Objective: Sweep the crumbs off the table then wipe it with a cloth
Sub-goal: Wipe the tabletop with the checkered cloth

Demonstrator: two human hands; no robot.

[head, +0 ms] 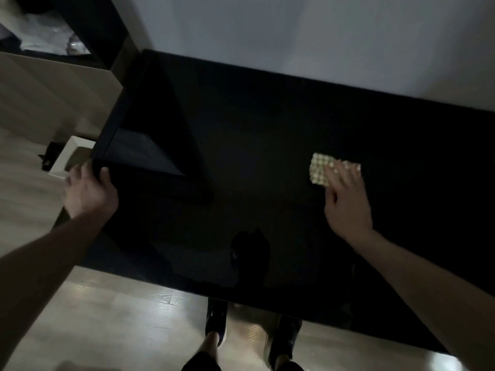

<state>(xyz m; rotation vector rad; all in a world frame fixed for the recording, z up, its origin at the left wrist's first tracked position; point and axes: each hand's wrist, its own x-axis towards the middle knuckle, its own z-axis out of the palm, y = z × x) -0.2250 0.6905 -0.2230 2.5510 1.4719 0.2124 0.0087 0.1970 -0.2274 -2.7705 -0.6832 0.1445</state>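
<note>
A glossy black table fills the middle of the head view. A small yellowish waffle-textured cloth lies flat on its right half. My right hand rests on the cloth with the fingers spread and pressed down on its near right part. My left hand grips the table's left corner, thumb on top and fingers curled under the edge. No crumbs show on the dark, dimly lit surface.
A white open box stands on the wooden floor just beyond the table's left corner, a dark object beside it. A dark shelf unit stands at the back left. A pale wall runs behind the table. My feet stand at the near edge.
</note>
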